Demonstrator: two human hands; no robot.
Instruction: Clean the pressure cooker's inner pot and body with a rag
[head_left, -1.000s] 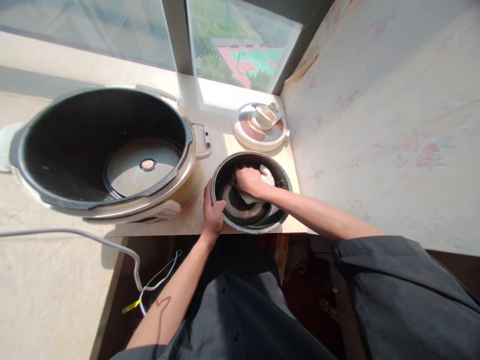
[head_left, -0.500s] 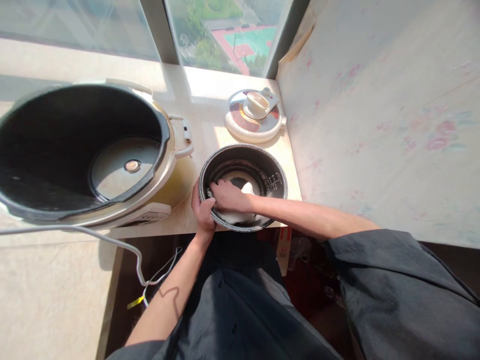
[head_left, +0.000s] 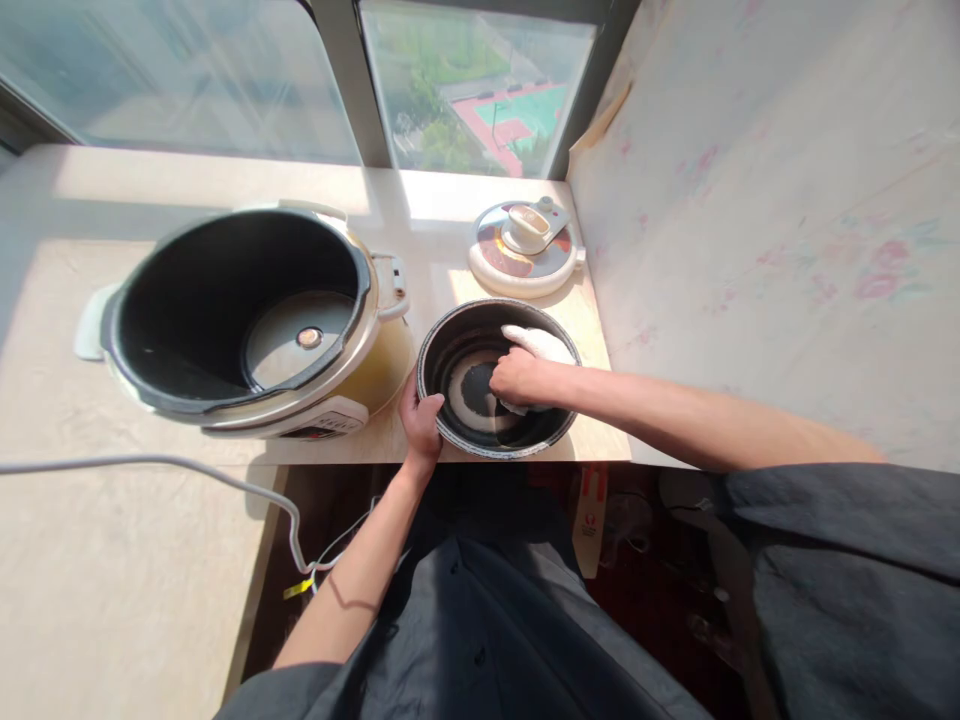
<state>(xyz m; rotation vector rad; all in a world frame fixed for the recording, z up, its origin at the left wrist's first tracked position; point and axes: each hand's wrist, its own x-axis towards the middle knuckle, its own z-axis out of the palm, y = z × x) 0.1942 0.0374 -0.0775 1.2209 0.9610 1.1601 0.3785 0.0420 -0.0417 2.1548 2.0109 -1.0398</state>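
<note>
Pot (head_left: pixel 459 342) is gripped by left fingers (head_left: pixel 412 396); right fingers (head_left: pixel 505 376) inside clutch what seems cloth (head_left: pixel 541 344).

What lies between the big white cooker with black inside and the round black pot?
In the head view, the left hand, holding the pot, and a strip of pale countertop lie there.

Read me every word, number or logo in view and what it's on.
Nothing is legible.
Cooker, front panel: print, too small and blurred.
Lid: faint marking on its handle, unreadable.
Red-and-tan item below: red emblem, print too small.
Pot: no print discernible.
</note>
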